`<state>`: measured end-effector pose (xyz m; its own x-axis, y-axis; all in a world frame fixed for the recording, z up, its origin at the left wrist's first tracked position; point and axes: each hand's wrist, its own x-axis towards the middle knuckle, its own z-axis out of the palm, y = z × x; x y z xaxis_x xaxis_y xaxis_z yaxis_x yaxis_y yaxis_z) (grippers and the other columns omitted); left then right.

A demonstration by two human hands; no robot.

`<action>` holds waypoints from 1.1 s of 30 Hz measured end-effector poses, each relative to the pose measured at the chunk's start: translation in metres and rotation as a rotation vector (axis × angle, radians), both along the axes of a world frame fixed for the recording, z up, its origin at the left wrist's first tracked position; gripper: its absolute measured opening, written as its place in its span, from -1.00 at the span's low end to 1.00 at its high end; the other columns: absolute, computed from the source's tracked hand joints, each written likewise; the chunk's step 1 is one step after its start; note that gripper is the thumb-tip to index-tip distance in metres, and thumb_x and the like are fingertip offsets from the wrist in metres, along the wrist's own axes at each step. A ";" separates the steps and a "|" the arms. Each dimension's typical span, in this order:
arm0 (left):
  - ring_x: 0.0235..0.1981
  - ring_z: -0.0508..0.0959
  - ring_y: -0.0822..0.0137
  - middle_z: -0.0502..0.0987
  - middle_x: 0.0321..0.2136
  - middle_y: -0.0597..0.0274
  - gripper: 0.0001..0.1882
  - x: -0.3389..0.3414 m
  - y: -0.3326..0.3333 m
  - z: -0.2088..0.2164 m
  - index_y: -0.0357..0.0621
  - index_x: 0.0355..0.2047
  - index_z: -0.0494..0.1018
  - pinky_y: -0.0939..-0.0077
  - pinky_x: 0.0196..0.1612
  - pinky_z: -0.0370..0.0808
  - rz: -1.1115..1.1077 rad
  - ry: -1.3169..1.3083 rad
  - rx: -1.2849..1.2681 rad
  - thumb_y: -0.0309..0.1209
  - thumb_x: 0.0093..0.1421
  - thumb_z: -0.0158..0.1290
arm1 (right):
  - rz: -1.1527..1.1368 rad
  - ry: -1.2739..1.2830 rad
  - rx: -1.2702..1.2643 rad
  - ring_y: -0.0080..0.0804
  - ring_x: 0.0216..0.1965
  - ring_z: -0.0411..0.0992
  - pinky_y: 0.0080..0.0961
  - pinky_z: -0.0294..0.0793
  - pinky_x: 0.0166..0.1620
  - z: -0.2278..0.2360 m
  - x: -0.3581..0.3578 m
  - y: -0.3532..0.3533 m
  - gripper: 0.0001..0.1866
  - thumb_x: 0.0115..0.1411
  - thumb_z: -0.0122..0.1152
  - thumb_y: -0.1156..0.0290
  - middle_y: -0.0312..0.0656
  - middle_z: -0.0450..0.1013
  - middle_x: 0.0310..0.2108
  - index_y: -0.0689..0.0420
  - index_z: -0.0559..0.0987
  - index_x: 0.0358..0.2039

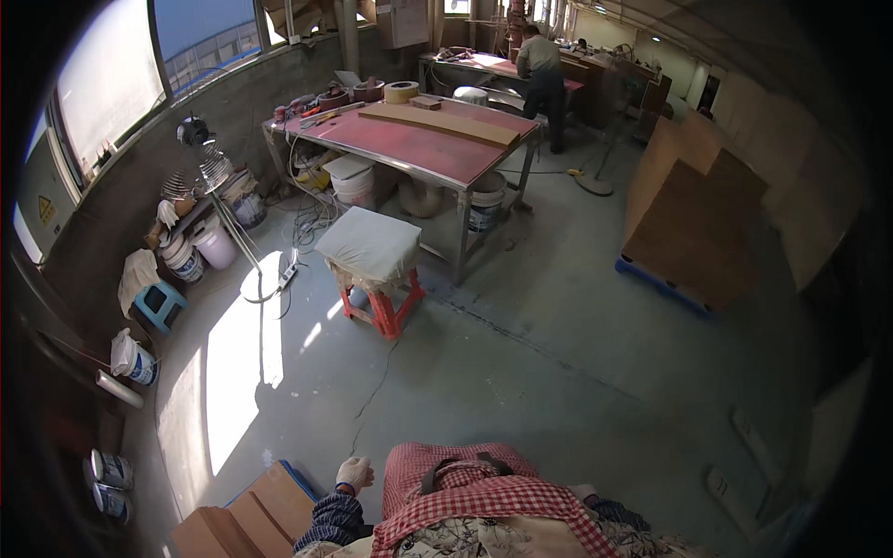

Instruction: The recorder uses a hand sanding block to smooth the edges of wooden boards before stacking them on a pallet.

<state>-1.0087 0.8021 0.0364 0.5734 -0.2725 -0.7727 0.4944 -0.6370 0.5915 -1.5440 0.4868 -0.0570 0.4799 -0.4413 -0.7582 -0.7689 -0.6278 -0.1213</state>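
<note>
My left hand (355,473), in a pale glove below a dark patterned sleeve, hangs over the floor with its fingers curled in and nothing seen in them. Close beside it, at the lower left, lies a stack of brown boards (256,516) with a blue edge. My right hand (583,491) shows only as a pale patch at the side of my red checked apron (456,474); its fingers are hidden. Ahead stands a red stool (384,312) topped by a cloth-covered cushion (370,244), apart from both hands.
Beyond the stool is a red-topped workbench (409,139) with a long board (437,124) and tape rolls (401,91). Brown panels (693,219) stand on a blue pallet (665,286) at right. Buckets (181,259) and a lamp stand (244,232) line the left wall. A person (542,84) bends over a far bench.
</note>
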 end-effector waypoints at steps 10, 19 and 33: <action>-0.53 0.62 0.11 0.58 -0.46 -0.02 -0.67 0.138 -0.062 -0.023 -0.37 -0.24 0.49 0.23 -0.45 0.63 -0.270 0.056 0.287 -0.27 0.24 -0.01 | -1.281 -0.314 0.483 -0.07 -0.10 0.52 -0.18 0.52 -0.07 0.096 0.226 -0.095 -0.58 0.24 0.00 0.31 0.05 0.53 -0.16 0.31 0.48 0.01; -0.64 0.53 0.18 0.50 -0.60 0.09 -0.71 0.271 -0.332 -0.031 -0.29 -0.35 0.47 0.31 -0.57 0.45 -0.328 0.035 0.051 -0.27 0.23 -0.04 | -1.136 -0.352 0.314 -0.06 -0.08 0.52 -0.18 0.52 -0.06 0.091 0.272 -0.162 -0.63 0.30 -0.05 0.36 0.11 0.49 -0.05 0.38 0.47 -0.02; -0.34 0.57 0.38 0.55 -0.33 0.20 -0.62 0.210 -0.716 0.088 -0.30 -0.08 0.41 0.46 -0.23 0.57 -0.780 0.025 -0.472 -0.20 0.30 0.05 | -0.899 0.007 0.293 0.03 -0.10 0.45 -0.17 0.44 -0.06 -0.098 0.220 -0.247 -0.59 0.38 -0.09 0.19 0.15 0.49 -0.07 0.32 0.52 -0.10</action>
<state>-0.7985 0.0864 0.1243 0.0782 -0.8670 -0.4921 0.0414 -0.4904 0.8705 -1.3236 0.2397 -0.1552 0.0475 -0.4353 -0.8991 -0.9511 0.2553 -0.1739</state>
